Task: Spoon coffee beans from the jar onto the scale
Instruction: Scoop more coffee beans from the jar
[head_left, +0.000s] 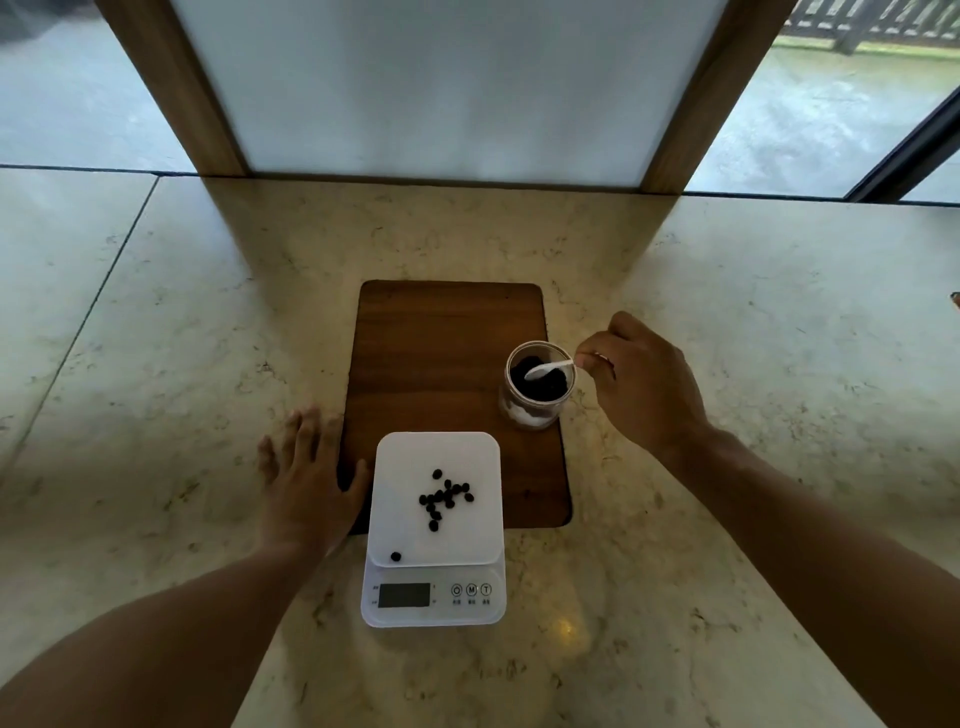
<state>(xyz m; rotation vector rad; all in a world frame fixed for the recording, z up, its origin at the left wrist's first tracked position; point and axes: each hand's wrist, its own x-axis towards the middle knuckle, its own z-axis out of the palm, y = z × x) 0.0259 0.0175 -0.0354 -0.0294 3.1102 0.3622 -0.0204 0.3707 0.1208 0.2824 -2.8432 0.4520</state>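
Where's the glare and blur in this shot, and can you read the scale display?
Head view: a ceiling-light glare spot on the marble counter right of the scale; the left hand has motion-blurred fingertips; wide-angle bending splays the window frame; the display shows no legible reading.

Glossy marble counter (727, 312), matt wooden board (441, 353)
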